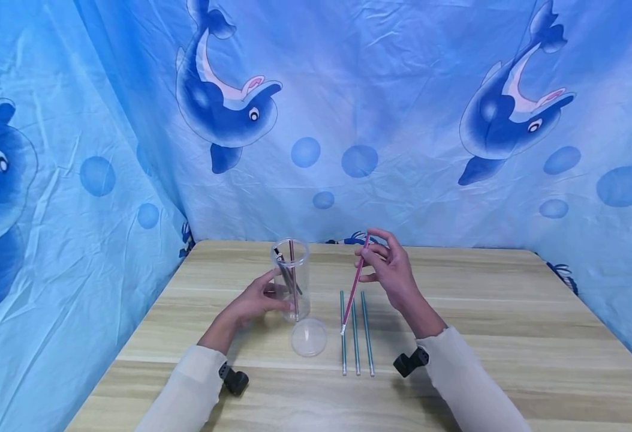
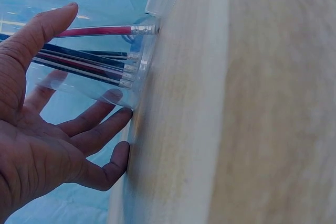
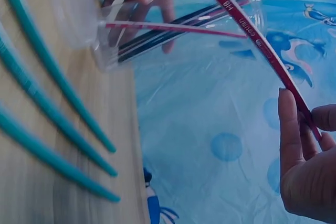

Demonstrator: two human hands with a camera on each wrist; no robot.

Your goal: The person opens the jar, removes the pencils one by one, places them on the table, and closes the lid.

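A clear plastic jar (image 1: 303,285) stands upright on the table, with several dark striped pencils (image 2: 84,61) and a red pencil (image 2: 100,31) leaning inside, eraser ends down. Low on its side my left hand (image 1: 255,302) holds it, thumb on one side and fingers on the other. Between the thumb and fingertips of my right hand (image 1: 394,273), another red pencil (image 3: 252,35) marked HB is pinched near its upper end. It slants in the air, its metal-capped eraser end down, above three teal pencils (image 1: 356,342) lying side by side on the table.
A round clear lid (image 1: 309,338) lies in front of the jar, left of the teal pencils. The wood-grain table (image 1: 483,336) reaches back to a blue dolphin-print cloth (image 1: 402,120), which also hangs along both sides.
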